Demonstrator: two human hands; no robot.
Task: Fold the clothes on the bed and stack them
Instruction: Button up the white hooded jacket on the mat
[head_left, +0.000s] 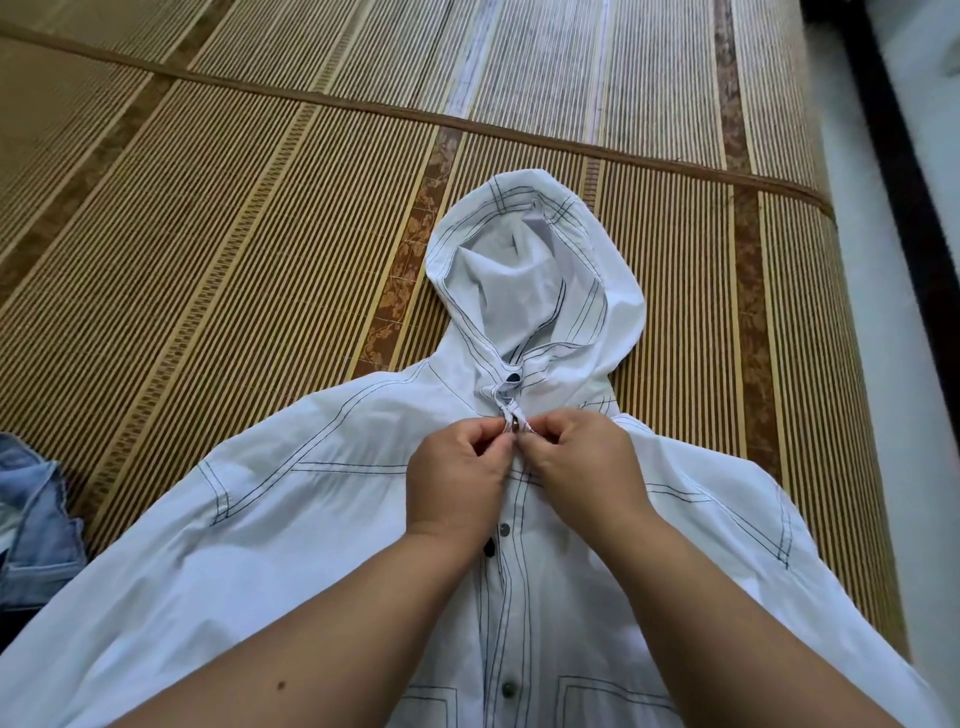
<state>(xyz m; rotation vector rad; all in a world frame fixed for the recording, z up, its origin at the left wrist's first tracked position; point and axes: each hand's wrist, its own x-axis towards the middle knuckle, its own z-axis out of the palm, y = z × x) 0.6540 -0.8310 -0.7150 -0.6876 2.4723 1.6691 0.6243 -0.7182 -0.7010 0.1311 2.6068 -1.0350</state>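
Observation:
A white hooded jacket with dark contrast stitching lies front-up on the bamboo mat, its hood spread flat toward the far side. A row of snap buttons runs down its front placket. My left hand pinches the left edge of the placket just below the collar. My right hand pinches the right edge at the same snap, the fingertips of both hands meeting there. Both forearms cover the jacket's lower middle.
The bamboo mat covers the bed, with a brown seam band crossing it beyond the hood. A blue denim garment lies crumpled at the left edge. The bed's right edge borders a pale floor strip.

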